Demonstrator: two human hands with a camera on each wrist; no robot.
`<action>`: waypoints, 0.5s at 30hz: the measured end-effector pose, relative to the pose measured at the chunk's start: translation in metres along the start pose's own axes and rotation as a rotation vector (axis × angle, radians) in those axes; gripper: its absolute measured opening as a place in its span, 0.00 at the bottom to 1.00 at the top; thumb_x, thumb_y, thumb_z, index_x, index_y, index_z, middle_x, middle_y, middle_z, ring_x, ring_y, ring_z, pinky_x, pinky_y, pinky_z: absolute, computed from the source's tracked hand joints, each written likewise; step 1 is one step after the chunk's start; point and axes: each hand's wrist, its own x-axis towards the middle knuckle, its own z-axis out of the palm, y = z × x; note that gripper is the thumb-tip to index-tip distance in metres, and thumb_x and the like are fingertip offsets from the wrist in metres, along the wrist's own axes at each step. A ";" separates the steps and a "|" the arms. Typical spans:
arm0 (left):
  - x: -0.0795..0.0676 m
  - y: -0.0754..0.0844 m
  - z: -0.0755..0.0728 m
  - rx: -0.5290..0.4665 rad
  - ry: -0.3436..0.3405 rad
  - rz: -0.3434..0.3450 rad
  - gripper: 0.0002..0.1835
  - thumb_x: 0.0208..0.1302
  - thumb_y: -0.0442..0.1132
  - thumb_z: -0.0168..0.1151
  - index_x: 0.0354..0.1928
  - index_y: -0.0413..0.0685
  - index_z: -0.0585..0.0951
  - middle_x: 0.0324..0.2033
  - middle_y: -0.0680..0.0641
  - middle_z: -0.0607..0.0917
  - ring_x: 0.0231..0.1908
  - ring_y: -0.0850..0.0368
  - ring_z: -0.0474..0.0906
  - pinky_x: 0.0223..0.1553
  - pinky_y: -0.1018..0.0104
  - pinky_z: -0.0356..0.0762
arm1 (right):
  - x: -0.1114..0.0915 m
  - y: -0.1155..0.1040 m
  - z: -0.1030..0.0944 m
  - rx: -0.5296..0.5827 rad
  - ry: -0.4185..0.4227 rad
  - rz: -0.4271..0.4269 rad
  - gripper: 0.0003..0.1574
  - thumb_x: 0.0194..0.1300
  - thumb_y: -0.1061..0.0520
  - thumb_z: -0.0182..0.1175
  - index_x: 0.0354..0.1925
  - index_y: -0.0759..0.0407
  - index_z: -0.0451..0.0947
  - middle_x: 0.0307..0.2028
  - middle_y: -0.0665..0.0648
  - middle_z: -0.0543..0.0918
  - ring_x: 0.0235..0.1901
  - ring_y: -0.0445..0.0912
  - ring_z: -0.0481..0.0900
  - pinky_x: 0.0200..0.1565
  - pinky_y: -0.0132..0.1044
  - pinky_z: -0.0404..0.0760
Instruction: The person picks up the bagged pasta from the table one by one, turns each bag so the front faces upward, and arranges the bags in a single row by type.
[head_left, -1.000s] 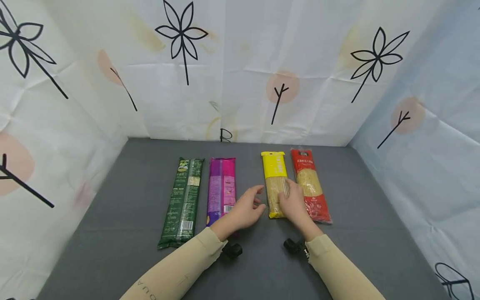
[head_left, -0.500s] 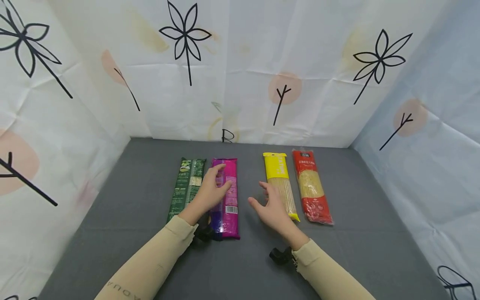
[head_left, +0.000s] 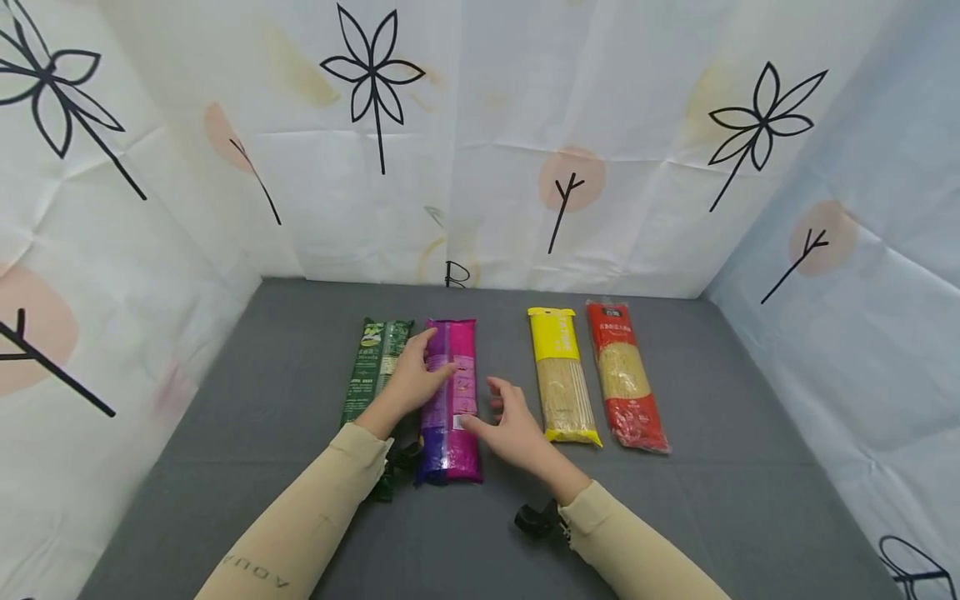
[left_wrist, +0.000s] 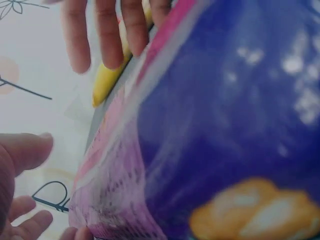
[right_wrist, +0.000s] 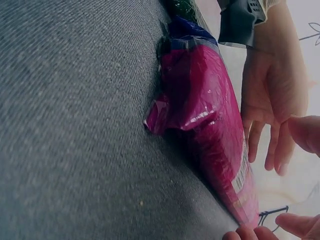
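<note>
A long purple and pink packet lies flat on the grey table. My left hand is over its left part with fingers loosely spread; contact is unclear. Close to its right edge is my right hand, its thumb reaching over the packet and its fingers apart. The right wrist view shows the packet's shiny pink side with both hands beside it. Up close in the left wrist view are its dark blue end and a thumb. A green spaghetti packet lies partly under my left hand and forearm.
Right of the hands lie a yellow packet of dry noodles and a red noodle packet, side by side. Patterned white cloth walls the grey table at the back and sides. A dark camera sits on the right wrist.
My right hand has left the yellow noodle packet and moved left to the purple and pink packet. My left hand moved left over that packet. The yellow packet's near end shifted slightly right.
</note>
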 end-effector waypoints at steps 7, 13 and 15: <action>-0.001 0.000 0.002 0.051 -0.013 -0.063 0.43 0.64 0.45 0.65 0.74 0.44 0.54 0.68 0.36 0.60 0.63 0.39 0.64 0.57 0.43 0.69 | 0.006 -0.001 0.006 0.008 -0.060 0.020 0.55 0.60 0.38 0.65 0.73 0.60 0.52 0.62 0.64 0.63 0.54 0.52 0.70 0.50 0.48 0.77; -0.003 0.002 0.003 0.066 -0.056 -0.089 0.44 0.62 0.43 0.66 0.75 0.43 0.53 0.70 0.37 0.59 0.65 0.39 0.61 0.59 0.44 0.67 | 0.012 0.002 0.012 0.003 -0.071 0.033 0.55 0.58 0.40 0.67 0.72 0.60 0.53 0.60 0.61 0.65 0.51 0.50 0.71 0.46 0.44 0.77; -0.004 0.003 0.003 0.070 -0.049 -0.096 0.44 0.62 0.41 0.67 0.74 0.43 0.54 0.69 0.37 0.60 0.65 0.39 0.62 0.59 0.44 0.67 | 0.014 0.002 0.014 -0.009 -0.068 0.036 0.55 0.58 0.40 0.67 0.72 0.60 0.53 0.59 0.61 0.65 0.51 0.50 0.70 0.45 0.43 0.77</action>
